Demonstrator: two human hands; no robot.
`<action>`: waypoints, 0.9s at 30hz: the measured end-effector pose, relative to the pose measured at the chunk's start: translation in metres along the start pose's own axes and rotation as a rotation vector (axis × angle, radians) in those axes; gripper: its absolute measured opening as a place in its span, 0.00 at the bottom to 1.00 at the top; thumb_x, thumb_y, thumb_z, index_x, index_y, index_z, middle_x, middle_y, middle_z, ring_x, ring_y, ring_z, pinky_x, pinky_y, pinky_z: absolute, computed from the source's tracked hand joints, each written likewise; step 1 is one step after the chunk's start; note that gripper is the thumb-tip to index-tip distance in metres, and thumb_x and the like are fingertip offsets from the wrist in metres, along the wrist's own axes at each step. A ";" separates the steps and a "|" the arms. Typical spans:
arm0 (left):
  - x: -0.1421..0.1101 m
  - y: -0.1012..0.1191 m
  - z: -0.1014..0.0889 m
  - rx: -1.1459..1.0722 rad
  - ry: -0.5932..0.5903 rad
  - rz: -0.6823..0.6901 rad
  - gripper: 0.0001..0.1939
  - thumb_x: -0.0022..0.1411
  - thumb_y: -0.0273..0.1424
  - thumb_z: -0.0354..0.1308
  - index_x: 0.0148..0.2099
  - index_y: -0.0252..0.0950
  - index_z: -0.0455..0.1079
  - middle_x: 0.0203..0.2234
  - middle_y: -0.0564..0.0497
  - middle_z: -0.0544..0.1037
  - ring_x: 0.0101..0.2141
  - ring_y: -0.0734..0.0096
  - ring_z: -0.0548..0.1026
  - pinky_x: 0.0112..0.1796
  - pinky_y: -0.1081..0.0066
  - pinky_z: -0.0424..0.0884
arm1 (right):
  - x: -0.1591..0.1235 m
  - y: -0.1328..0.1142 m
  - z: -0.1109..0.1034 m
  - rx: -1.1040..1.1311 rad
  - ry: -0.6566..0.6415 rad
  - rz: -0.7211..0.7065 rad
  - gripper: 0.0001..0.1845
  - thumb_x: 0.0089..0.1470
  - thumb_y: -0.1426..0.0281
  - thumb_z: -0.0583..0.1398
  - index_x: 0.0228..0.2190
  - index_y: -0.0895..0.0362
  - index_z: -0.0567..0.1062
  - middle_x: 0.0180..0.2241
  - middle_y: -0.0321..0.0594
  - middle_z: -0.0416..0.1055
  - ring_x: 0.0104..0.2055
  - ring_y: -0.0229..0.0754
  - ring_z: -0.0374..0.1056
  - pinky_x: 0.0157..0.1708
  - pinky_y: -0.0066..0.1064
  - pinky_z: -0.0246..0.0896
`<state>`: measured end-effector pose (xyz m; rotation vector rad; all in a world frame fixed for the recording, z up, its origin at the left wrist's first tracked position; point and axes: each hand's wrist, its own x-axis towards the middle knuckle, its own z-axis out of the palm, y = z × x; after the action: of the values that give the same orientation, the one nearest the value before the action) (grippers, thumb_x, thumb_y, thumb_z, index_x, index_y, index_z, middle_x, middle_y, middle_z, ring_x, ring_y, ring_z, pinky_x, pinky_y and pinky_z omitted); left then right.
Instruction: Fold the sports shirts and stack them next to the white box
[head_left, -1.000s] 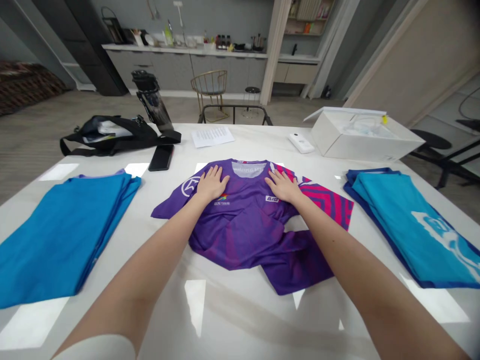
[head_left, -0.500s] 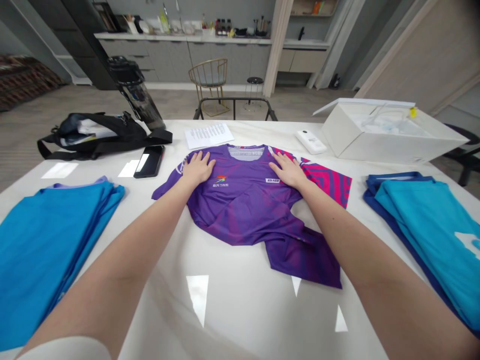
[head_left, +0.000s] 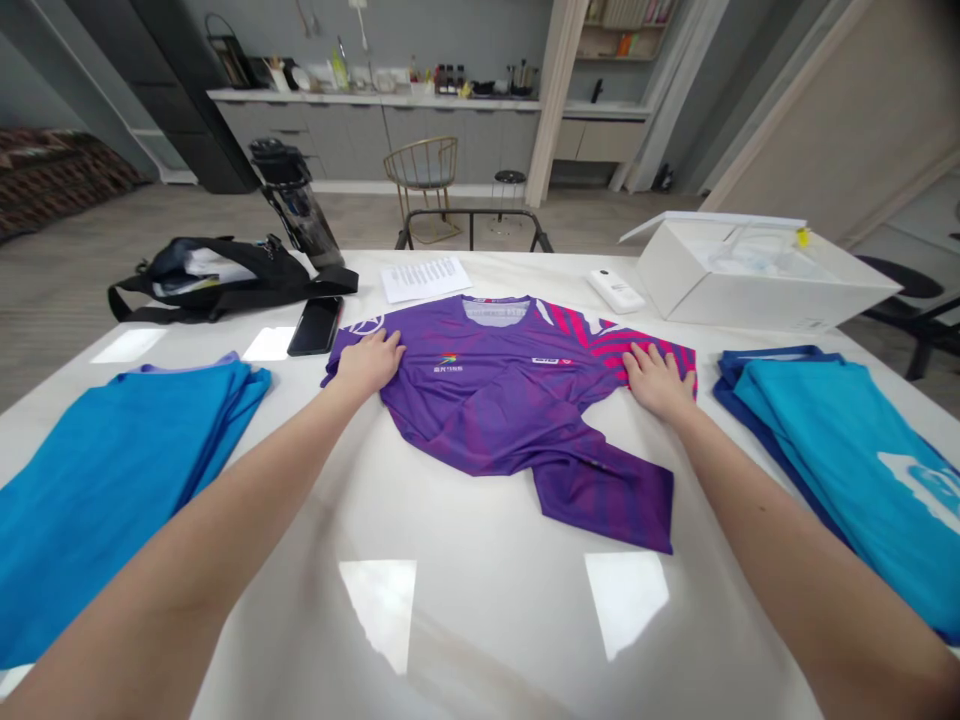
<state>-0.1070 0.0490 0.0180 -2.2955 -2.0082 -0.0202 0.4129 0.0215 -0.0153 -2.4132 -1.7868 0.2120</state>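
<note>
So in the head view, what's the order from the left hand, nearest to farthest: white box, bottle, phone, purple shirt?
1. Purple shirt: touching the left hand.
2. Phone: just beyond, leftward.
3. Bottle: farther back, left.
4. White box: across, right.

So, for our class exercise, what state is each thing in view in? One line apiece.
Purple shirt: spread out, lower part bunched
Left hand: open, palm down on the shirt
Right hand: open, palm down on the shirt
Blue clothes at left: folded
Blue clothes at right: folded
White box: open
Black bag: open
Phone: screen dark
Bottle: capped
Paper: flat
</note>
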 end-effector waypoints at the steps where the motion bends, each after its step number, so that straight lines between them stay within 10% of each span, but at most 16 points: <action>1: -0.001 -0.004 0.001 0.024 -0.026 -0.064 0.25 0.74 0.39 0.40 0.65 0.38 0.66 0.58 0.34 0.74 0.55 0.46 0.75 0.51 0.52 0.69 | 0.005 0.008 0.001 -0.031 0.002 -0.024 0.39 0.67 0.45 0.37 0.72 0.46 0.54 0.74 0.41 0.44 0.75 0.64 0.39 0.67 0.72 0.34; 8: -0.012 -0.028 -0.018 0.153 0.068 -0.055 0.20 0.66 0.22 0.45 0.50 0.28 0.77 0.48 0.29 0.79 0.56 0.39 0.72 0.57 0.43 0.58 | 0.018 0.022 -0.011 -0.046 0.150 -0.229 0.35 0.68 0.51 0.45 0.65 0.56 0.67 0.69 0.52 0.59 0.70 0.61 0.52 0.66 0.64 0.46; 11: -0.018 0.021 -0.027 -0.073 0.096 0.136 0.20 0.70 0.30 0.46 0.56 0.32 0.75 0.52 0.34 0.78 0.55 0.46 0.74 0.56 0.52 0.63 | -0.015 -0.016 -0.018 0.048 0.347 -0.413 0.27 0.68 0.57 0.48 0.55 0.60 0.75 0.56 0.56 0.72 0.60 0.57 0.65 0.60 0.50 0.59; 15: -0.030 0.113 -0.026 -0.497 -0.062 0.180 0.24 0.71 0.45 0.52 0.60 0.35 0.72 0.52 0.40 0.80 0.53 0.55 0.77 0.53 0.62 0.69 | -0.080 -0.071 -0.020 0.072 0.134 -0.535 0.21 0.66 0.53 0.54 0.41 0.53 0.81 0.43 0.47 0.77 0.47 0.53 0.71 0.49 0.43 0.65; 20: -0.050 0.176 -0.024 -0.718 -0.153 0.106 0.29 0.61 0.31 0.65 0.63 0.31 0.70 0.48 0.38 0.82 0.50 0.54 0.79 0.52 0.61 0.70 | -0.140 -0.082 -0.022 0.089 0.026 -0.546 0.23 0.61 0.47 0.59 0.39 0.53 0.79 0.42 0.47 0.76 0.46 0.52 0.71 0.44 0.41 0.66; 27: -0.120 0.150 -0.065 -1.129 -0.095 0.176 0.21 0.53 0.25 0.57 0.49 0.34 0.79 0.31 0.51 0.78 0.33 0.68 0.75 0.38 0.69 0.71 | -0.216 -0.069 -0.056 0.418 0.020 -0.696 0.14 0.65 0.55 0.57 0.35 0.52 0.74 0.34 0.39 0.76 0.37 0.47 0.71 0.42 0.38 0.64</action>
<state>0.0287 -0.0942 0.0656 -3.0518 -2.0959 -1.3693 0.2966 -0.1668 0.0600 -1.4185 -2.1761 0.4212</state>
